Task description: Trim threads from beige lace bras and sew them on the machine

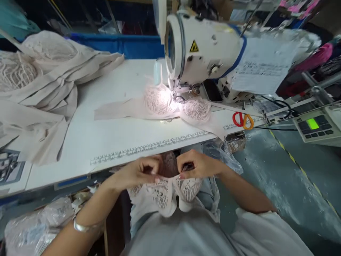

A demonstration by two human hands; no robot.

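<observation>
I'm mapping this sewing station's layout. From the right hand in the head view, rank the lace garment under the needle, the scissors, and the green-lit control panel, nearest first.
From the right hand, which grips lace fabric in the lap:
1. Lace garment under the needle, up on the table, slightly left.
2. Scissors with red and orange handles, at the table's right edge. Close to the garment in distance; ranking is loose.
3. Control panel, far right, clearly farthest.

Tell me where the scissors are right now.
The orange-and-red-handled scissors lie on the white table at its right end, just right of the lace garment under the sewing machine.
</observation>
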